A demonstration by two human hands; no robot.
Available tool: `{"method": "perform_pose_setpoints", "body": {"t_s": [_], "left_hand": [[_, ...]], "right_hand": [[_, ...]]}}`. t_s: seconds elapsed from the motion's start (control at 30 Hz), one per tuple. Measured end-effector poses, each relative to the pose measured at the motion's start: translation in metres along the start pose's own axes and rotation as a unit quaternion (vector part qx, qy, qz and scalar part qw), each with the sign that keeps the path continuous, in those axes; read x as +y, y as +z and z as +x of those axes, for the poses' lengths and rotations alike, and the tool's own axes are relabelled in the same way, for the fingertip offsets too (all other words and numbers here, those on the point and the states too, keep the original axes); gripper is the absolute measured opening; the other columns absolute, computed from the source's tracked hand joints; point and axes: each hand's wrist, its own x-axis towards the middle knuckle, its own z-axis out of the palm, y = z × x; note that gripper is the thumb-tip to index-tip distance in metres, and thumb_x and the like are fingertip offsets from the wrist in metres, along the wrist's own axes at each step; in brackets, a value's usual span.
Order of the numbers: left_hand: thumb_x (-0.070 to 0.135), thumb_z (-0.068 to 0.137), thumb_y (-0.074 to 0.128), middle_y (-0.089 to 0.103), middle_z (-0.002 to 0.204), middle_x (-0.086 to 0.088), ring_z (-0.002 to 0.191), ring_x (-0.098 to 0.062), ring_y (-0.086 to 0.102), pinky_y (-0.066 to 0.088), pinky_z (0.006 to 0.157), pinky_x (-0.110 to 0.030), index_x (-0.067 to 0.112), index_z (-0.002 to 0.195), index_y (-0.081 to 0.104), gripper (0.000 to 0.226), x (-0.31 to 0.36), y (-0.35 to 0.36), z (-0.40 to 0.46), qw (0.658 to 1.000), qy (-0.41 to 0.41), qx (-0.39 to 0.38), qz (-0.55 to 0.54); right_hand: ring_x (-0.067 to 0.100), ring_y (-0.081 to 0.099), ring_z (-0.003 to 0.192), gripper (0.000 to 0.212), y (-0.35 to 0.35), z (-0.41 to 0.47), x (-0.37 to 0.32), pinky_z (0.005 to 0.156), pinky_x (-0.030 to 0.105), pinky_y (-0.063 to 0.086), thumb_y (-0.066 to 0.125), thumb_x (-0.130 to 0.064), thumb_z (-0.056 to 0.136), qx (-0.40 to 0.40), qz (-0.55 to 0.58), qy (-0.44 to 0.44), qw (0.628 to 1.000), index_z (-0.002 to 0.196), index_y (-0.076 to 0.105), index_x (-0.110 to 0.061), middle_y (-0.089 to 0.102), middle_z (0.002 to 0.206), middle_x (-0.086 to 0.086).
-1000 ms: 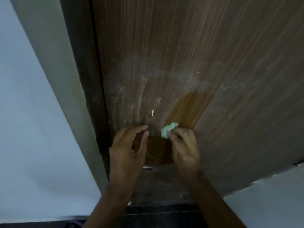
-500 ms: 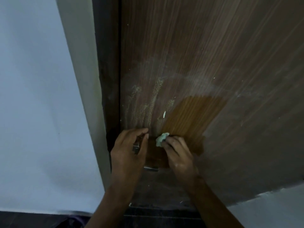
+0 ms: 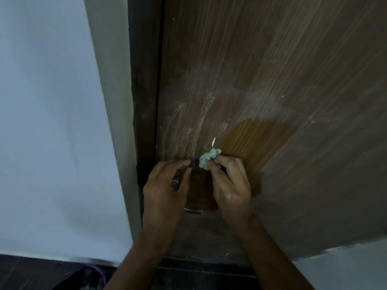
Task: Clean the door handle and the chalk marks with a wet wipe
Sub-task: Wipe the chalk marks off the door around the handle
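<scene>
A brown wood-grain door (image 3: 272,70) fills the view. Pale chalk marks (image 3: 199,122) streak its lower left part, beside a darker wet wiped patch (image 3: 255,139). My right hand (image 3: 230,185) pinches a crumpled pale green wet wipe (image 3: 208,158) against the door at the lower edge of the marks. My left hand (image 3: 165,187) wraps around the metal door handle (image 3: 174,184), of which only a small silver part shows between the fingers. A second metal piece (image 3: 192,211) peeks out below the hands.
A dark door frame (image 3: 144,101) and a grey jamb (image 3: 111,101) stand left of the door, with a pale wall (image 3: 46,122) beyond. A dark floor threshold (image 3: 199,271) lies below. A white fleck (image 3: 213,141) sticks to the door above the wipe.
My right hand with the wipe has slid left, off the wet patch and closer to my left hand. The view has shifted, so the door sits further right. My left hand stays on the handle.
</scene>
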Motion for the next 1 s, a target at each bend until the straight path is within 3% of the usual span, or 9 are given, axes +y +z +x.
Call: {"method": "perform_pose_setpoints", "body": {"t_s": [0.2, 0.3, 0.43, 0.5, 0.63, 0.77, 0.83, 0.93, 1.0], "left_hand": [[0.006, 0.082, 0.079, 0.072, 0.105, -0.001, 0.099, -0.001, 0.061, 0.044, 0.093, -0.003, 0.011, 0.107, 0.076, 0.026, 0.004, 0.002, 0.004, 1.0, 0.002, 0.013, -0.006], [0.009, 0.084, 0.077, 0.07, 0.105, 0.003, 0.099, 0.0, 0.06, 0.045, 0.092, -0.003, 0.012, 0.109, 0.075, 0.026, 0.005, 0.001, 0.008, 1.0, 0.003, 0.015, -0.011], [0.015, 0.089, 0.072, 0.068, 0.104, 0.006, 0.095, 0.001, 0.061, 0.046, 0.088, -0.004, 0.015, 0.11, 0.074, 0.021, 0.007, -0.001, 0.013, 0.999, -0.001, 0.025, -0.027], [0.02, 0.092, 0.067, 0.068, 0.104, 0.007, 0.094, 0.001, 0.061, 0.048, 0.086, -0.006, 0.017, 0.111, 0.073, 0.02, 0.01, -0.002, 0.015, 0.999, -0.005, 0.027, -0.036], [0.025, 0.093, 0.062, 0.067, 0.103, 0.009, 0.093, 0.0, 0.061, 0.048, 0.083, -0.006, 0.016, 0.11, 0.073, 0.022, 0.012, -0.006, 0.014, 0.999, -0.018, 0.031, -0.035], [0.025, 0.092, 0.064, 0.067, 0.103, 0.009, 0.095, 0.001, 0.06, 0.047, 0.085, -0.005, 0.014, 0.11, 0.074, 0.023, 0.009, -0.007, 0.01, 0.998, -0.042, 0.031, -0.027], [0.021, 0.09, 0.067, 0.068, 0.103, 0.007, 0.095, 0.0, 0.06, 0.047, 0.084, -0.003, 0.013, 0.109, 0.074, 0.021, 0.006, -0.009, 0.008, 0.998, -0.048, 0.029, -0.022], [0.015, 0.089, 0.07, 0.07, 0.102, 0.003, 0.093, -0.001, 0.061, 0.044, 0.083, 0.0, 0.012, 0.108, 0.075, 0.02, -0.001, -0.012, 0.006, 0.999, -0.044, 0.027, -0.006], [0.017, 0.089, 0.069, 0.071, 0.103, 0.001, 0.092, -0.002, 0.062, 0.046, 0.083, -0.002, 0.011, 0.108, 0.075, 0.021, -0.004, -0.013, 0.006, 0.998, -0.047, 0.029, -0.007]], "right_hand": [[0.024, 0.061, 0.102, 0.019, -0.006, -0.009, -0.006, 0.093, 0.03, 0.052, 0.06, 0.002, 0.098, -0.05, -0.011, -0.02, 0.998, 0.115, 0.068, 0.005, 0.063, 0.114, 0.015], [0.023, 0.062, 0.096, 0.018, -0.02, 0.026, -0.008, 0.093, 0.025, 0.05, 0.061, 0.001, 0.098, 0.039, -0.012, -0.02, 0.999, 0.114, 0.071, 0.005, 0.066, 0.107, 0.017], [0.022, 0.062, 0.088, 0.018, -0.043, 0.089, -0.004, 0.077, 0.033, 0.056, 0.066, 0.005, 0.094, 0.194, -0.027, -0.028, 0.98, 0.11, 0.073, 0.004, 0.067, 0.1, 0.019], [0.021, 0.061, 0.084, 0.017, -0.048, 0.099, 0.0, 0.07, 0.034, 0.056, 0.068, 0.005, 0.093, 0.215, -0.028, -0.035, 0.976, 0.109, 0.074, 0.004, 0.068, 0.096, 0.018], [0.025, 0.062, 0.092, 0.019, -0.032, 0.059, -0.009, 0.087, 0.027, 0.052, 0.066, 0.002, 0.095, 0.077, -0.029, -0.052, 0.995, 0.113, 0.071, 0.007, 0.068, 0.103, 0.019], [0.028, 0.063, 0.1, 0.023, -0.009, 0.013, -0.014, 0.086, 0.036, 0.056, 0.066, 0.003, 0.095, -0.086, -0.03, -0.063, 0.994, 0.117, 0.068, 0.007, 0.064, 0.115, 0.018], [0.028, 0.062, 0.102, 0.024, -0.008, 0.013, -0.012, 0.088, 0.037, 0.055, 0.065, 0.003, 0.095, -0.089, -0.022, -0.061, 0.994, 0.119, 0.067, 0.006, 0.064, 0.116, 0.017], [0.023, 0.061, 0.098, 0.021, -0.01, 0.036, -0.009, 0.09, 0.03, 0.052, 0.064, 0.002, 0.096, 0.009, -0.006, -0.049, 0.999, 0.117, 0.068, 0.006, 0.063, 0.111, 0.014], [0.021, 0.06, 0.095, 0.019, -0.007, 0.041, -0.011, 0.089, 0.027, 0.051, 0.065, 0.002, 0.096, 0.033, -0.005, -0.043, 0.999, 0.114, 0.069, 0.006, 0.063, 0.109, 0.013]]}}
